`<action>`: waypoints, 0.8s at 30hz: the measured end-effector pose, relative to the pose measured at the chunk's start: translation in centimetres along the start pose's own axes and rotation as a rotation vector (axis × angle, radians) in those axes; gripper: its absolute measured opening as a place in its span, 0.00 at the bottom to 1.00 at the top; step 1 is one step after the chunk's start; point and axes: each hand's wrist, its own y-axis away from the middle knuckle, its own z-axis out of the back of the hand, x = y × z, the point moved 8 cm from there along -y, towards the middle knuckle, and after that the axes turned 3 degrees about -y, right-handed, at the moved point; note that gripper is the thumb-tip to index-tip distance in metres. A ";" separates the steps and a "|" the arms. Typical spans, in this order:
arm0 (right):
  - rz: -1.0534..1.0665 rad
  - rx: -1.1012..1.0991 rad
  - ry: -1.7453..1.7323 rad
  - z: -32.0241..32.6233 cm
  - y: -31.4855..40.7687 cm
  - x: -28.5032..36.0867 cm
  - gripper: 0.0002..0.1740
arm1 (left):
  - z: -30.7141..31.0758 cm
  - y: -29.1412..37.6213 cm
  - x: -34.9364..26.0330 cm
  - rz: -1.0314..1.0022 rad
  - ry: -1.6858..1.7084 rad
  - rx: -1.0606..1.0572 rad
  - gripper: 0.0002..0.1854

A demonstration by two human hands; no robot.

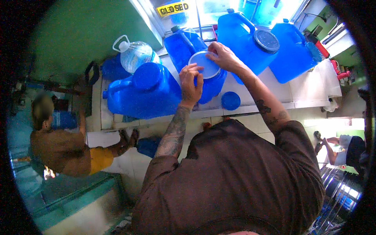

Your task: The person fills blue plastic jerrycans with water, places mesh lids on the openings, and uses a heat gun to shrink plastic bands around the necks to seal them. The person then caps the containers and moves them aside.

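A blue plastic water jug stands in front of me on the white tiled counter. A round whitish disc, apparently an inner lid, covers its wide mouth. My right hand is at the far right of the rim, thumb and fingers bent over the edge; whether they grip it cannot be told. At the near left of the rim is my left hand, slightly blurred, its fingers curved and apart with nothing visible between them. A blue screw cap lies on the counter, right of the jug.
Capped blue jugs stand left, behind and right. A clear handled bottle is back left. A window with a yellow sign lies beyond. One person is at left, another at far right.
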 end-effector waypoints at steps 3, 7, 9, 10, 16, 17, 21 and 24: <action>-0.021 0.240 0.130 -0.2 -0.8 -0.5 0.25 | -0.4 0.1 0.3 -0.036 0.015 -0.063 0.06; -0.129 0.581 0.133 -1.2 -1.9 -1.4 0.34 | -1.0 0.5 0.4 -0.067 0.003 -0.127 0.11; -0.107 0.712 0.176 -1.9 -2.4 -1.0 0.37 | -1.1 0.7 0.5 -0.068 -0.024 -0.139 0.17; -0.160 0.751 0.209 -2.1 -2.6 -1.2 0.38 | -1.2 0.8 0.6 -0.067 -0.052 -0.142 0.19; -0.359 0.955 0.295 -3.2 -2.5 -1.1 0.31 | -1.8 1.1 1.0 -0.039 -0.075 -0.062 0.19; -0.340 0.963 0.310 -3.4 -2.7 -1.0 0.32 | -1.7 1.1 1.0 -0.042 -0.074 -0.073 0.19; -0.242 0.988 0.347 -3.8 -3.2 -0.9 0.37 | -1.7 1.1 1.1 -0.041 -0.049 -0.079 0.15; -0.321 0.978 0.293 -3.7 -3.5 -1.4 0.43 | -1.7 1.0 0.9 -0.041 -0.044 -0.073 0.13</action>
